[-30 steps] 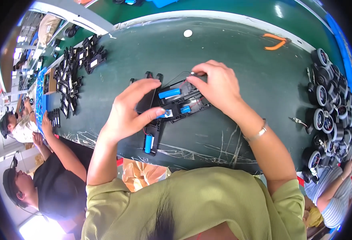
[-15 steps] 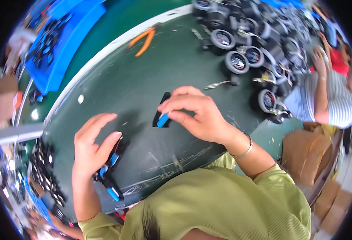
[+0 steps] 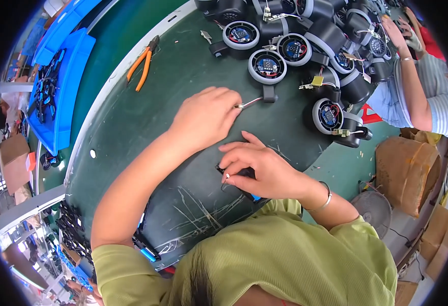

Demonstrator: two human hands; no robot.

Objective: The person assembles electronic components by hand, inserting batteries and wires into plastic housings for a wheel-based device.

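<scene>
My left hand reaches far across the dark green table, closed, its fingertips pinching the end of a short wire lead. That lead runs to a small black block beside the round black units. Nearer my body, my right hand is curled, with thumb and finger pinching a small white connector on a thin dark wire. Under that hand is a black part with a blue piece, mostly hidden by the fingers. Behind my left forearm lie more black-and-blue parts, partly covered.
Many round black units with grey rings are heaped at the far right. Orange-handled pliers lie near the table's white rim. A blue bin of black parts stands left. Another person's arm is at the right, above a cardboard box.
My left hand has crossed from the left to the far middle and closed on the wire lead. My right hand has come closer to my body with the black-and-blue part. The view has shifted.
</scene>
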